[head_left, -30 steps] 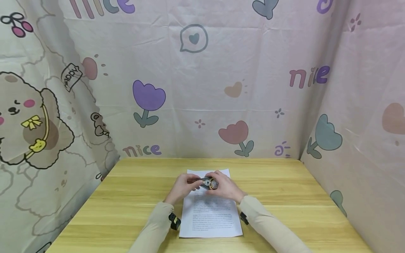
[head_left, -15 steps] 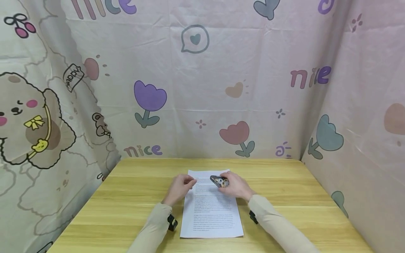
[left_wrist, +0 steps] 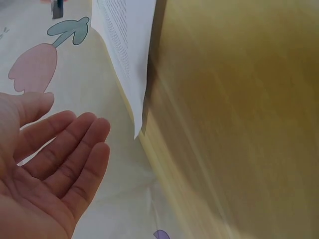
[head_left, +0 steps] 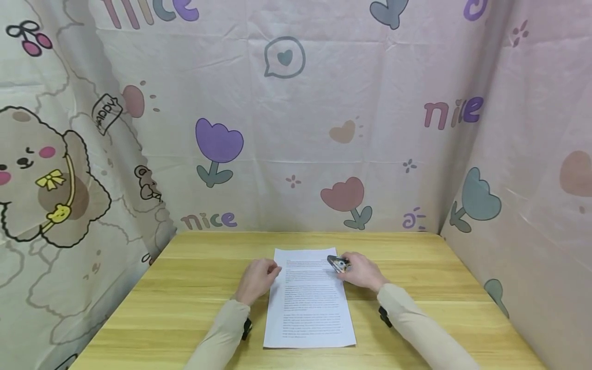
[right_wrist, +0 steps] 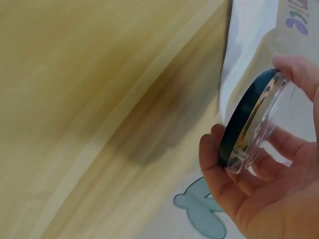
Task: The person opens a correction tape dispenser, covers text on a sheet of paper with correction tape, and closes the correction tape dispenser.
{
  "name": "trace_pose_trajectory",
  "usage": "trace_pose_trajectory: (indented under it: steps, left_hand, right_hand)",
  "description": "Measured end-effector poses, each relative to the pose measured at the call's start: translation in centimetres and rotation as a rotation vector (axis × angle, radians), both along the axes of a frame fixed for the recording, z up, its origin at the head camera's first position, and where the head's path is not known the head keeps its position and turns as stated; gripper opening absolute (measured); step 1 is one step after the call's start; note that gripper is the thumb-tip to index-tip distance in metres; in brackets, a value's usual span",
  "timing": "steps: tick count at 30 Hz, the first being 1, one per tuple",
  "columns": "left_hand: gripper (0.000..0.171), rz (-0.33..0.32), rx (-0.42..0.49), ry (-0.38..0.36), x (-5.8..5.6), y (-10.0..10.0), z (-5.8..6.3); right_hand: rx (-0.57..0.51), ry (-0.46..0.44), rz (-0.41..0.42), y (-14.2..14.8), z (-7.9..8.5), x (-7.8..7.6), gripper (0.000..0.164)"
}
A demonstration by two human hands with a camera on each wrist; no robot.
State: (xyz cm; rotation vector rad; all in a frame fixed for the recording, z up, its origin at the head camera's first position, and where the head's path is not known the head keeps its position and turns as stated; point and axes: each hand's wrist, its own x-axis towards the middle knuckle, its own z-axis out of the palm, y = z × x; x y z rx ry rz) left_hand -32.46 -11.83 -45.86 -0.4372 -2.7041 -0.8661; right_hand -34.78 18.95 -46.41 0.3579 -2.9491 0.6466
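A correction tape (head_left: 339, 263) with a clear casing and a dark side is held in my right hand (head_left: 362, 271) over the upper right of the printed sheet (head_left: 310, 308). In the right wrist view, thumb and fingers grip the correction tape (right_wrist: 249, 122) by its edges, above the table. At the sheet's upper left edge is my left hand (head_left: 256, 281), holding nothing. The left wrist view shows that hand (left_wrist: 55, 164) with loosely bent fingers, palm in sight, beside the sheet's corner (left_wrist: 134, 109).
The sheet lies lengthwise on a light wooden table (head_left: 185, 308). A patterned curtain (head_left: 287, 128) hangs behind the table and along both sides. A black band (head_left: 247, 329) shows at the left wrist and another black band (head_left: 385, 316) at the right.
One second ago both hands met at the correction tape over the sheet. The right hand has since carried it to the right, and the left hand has let go and drawn back left.
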Motion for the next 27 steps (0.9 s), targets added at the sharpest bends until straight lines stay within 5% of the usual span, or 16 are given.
trace_pose_trajectory:
  steps: [27]
  left_hand:
    - [0.026, 0.068, 0.039, -0.068, -0.3, -0.3, -0.2]
  right_hand:
    - [0.148, -0.033, -0.172, 6.8, -0.5, 0.3, 0.064]
